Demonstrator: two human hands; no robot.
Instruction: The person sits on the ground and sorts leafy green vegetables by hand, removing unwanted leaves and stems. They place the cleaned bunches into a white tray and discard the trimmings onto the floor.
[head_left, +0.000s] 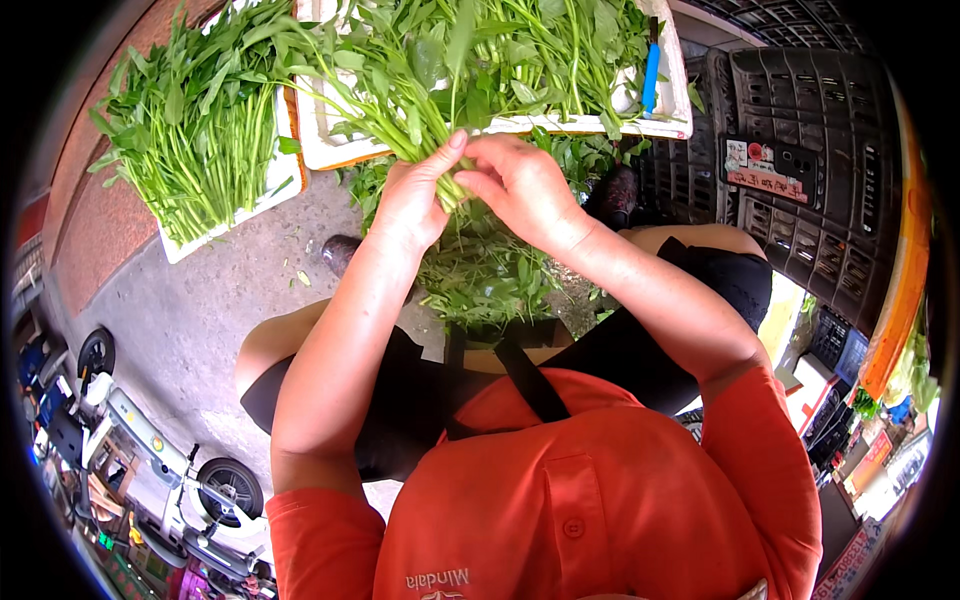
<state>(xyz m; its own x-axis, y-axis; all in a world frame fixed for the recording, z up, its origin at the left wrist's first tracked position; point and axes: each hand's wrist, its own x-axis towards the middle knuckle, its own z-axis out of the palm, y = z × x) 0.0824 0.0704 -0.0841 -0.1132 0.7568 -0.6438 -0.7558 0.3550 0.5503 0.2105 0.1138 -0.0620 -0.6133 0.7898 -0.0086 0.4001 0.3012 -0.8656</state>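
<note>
My left hand (416, 187) is closed around a bunch of leafy greens (412, 124), apparently water spinach. The pale stem ends point towards me and the leaves fan out away. With thumb and forefinger, my right hand (517, 184) pinches at the stems close to those ends; the exact contact is partly hidden. Beyond both hands, a white foam box (334, 150) holds loose greens (517, 60). A blue-handled tool (651, 79) with a dark tip leans at its right side. To the left, trimmed greens (217, 150) lie lined up on a white foam surface (281, 184).
Leafy scraps (491, 277) are heaped on the ground between my shoes (341, 253). Black plastic crates (810, 97) stand at the right, with a phone (795, 161) on top. A two-wheeled electric vehicle (150, 435) is parked at lower left on the concrete floor (187, 315).
</note>
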